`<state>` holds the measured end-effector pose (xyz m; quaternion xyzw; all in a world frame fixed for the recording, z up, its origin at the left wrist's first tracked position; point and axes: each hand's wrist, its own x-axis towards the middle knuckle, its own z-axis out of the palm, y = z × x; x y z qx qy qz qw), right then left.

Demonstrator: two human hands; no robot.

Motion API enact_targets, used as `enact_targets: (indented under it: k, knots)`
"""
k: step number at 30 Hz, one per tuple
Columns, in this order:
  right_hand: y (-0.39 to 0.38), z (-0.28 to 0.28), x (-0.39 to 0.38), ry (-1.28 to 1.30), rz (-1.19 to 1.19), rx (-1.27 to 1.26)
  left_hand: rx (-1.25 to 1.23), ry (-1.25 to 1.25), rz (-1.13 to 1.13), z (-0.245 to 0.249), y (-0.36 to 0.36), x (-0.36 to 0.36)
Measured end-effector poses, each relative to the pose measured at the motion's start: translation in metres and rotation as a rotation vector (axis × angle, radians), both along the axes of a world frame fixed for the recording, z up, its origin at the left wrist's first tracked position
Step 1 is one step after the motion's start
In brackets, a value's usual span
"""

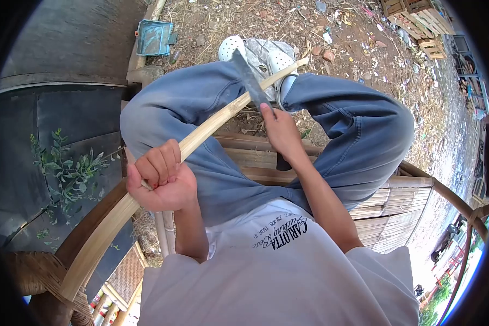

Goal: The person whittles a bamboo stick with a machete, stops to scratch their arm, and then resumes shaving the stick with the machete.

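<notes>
I sit with my knees bent in blue jeans (212, 92). My left hand (160, 179) is closed around a long, pale, curved bamboo strip (217, 119) that runs from the lower left up across my lap to near my feet. My right hand (280, 133) grips a dark-bladed knife (250, 81). Its blade lies across the strip close to the strip's far end, with my forefinger stretched along the blade's back.
I sit on a bamboo slat bench (388, 209). White clogs (233, 46) are on my feet over littered dirt ground. A blue tray (154, 37) lies at the upper left, wooden crates (418, 16) at the upper right. A leafy sprig (65, 168) lies on a dark sheet to the left.
</notes>
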<state>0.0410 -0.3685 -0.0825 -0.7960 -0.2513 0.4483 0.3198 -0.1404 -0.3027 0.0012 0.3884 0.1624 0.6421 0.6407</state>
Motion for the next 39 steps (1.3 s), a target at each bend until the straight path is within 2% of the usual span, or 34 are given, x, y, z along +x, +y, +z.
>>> enact_targets:
  k: [2,5,8,10,12,14,16,23,25,26,28,29,31,32,34,39]
  knots:
    - [-0.007,0.014,-0.027,0.041,0.034,0.101,-0.084,-0.012,0.125,0.006,-0.003,0.000]
    - [-0.004,0.013,-0.034,0.041,0.002,0.120,-0.123,-0.036,0.227,0.022,0.000,-0.008]
    - [-0.005,0.008,-0.019,0.013,-0.022,0.090,-0.040,-0.021,0.239,0.044,-0.007,-0.017]
    - [-0.009,0.011,-0.016,0.029,-0.058,0.156,-0.019,-0.012,0.195,0.057,-0.011,-0.026]
    - [-0.011,0.025,-0.013,0.073,-0.034,0.119,0.029,0.006,0.220,0.069,-0.014,-0.028]
    - [-0.014,0.028,-0.014,0.088,0.081,0.131,0.051,0.019,0.217,0.081,-0.017,-0.031]
    - [-0.016,0.030,-0.018,0.097,0.082,0.137,0.076,0.032,0.211,0.094,-0.019,-0.038]
    - [-0.010,0.050,-0.024,0.169,0.128,0.167,0.235,0.065,0.043,0.145,-0.018,-0.080]
    - [-0.007,0.051,-0.026,0.181,0.129,0.200,0.263,0.099,0.290,0.155,-0.018,-0.096]
    - [-0.005,0.050,-0.027,0.170,0.150,0.195,0.271,0.102,0.290,0.156,-0.017,-0.092]
    - [-0.002,0.051,-0.029,0.160,0.174,0.201,0.293,0.152,0.537,0.153,-0.013,-0.069]
    - [-0.004,0.052,-0.027,0.177,0.191,0.189,0.302,0.152,0.540,0.152,-0.017,-0.060]
    - [-0.007,0.050,-0.023,0.191,0.205,0.180,0.308,0.151,0.353,0.142,-0.024,-0.047]
    - [-0.010,0.045,-0.021,0.170,0.183,0.181,0.310,0.150,0.351,0.137,-0.025,-0.042]
    - [-0.016,0.044,-0.016,0.143,0.160,0.185,0.245,0.083,0.192,0.127,-0.027,-0.035]
    - [-0.027,0.044,0.000,0.142,0.073,0.152,0.215,0.085,0.179,0.122,-0.032,-0.020]
